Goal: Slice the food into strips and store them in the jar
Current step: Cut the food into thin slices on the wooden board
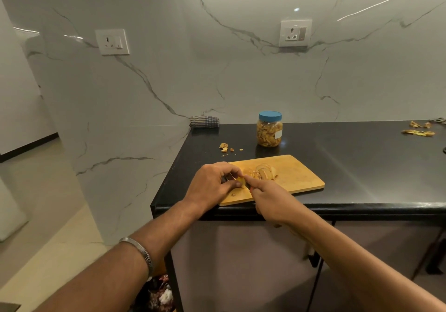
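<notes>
A wooden cutting board (296, 174) lies at the front edge of the black counter. On its left end my left hand (212, 183) pinches a small yellow-brown piece of food (240, 180). My right hand (270, 198) grips a knife; its forefinger lies along the blade, which is almost hidden at the piece. A pile of cut slices (264, 172) sits on the board just right of the hands. Behind the board stands a clear plastic jar (269, 132) with a blue lid, filled with strips.
The black counter (362, 162) ends in a corner at the left. Small scraps (225, 147) lie left of the jar. A folded checked cloth (204, 121) sits at the back corner. Peels (418, 132) lie at the far right. A marble wall stands behind.
</notes>
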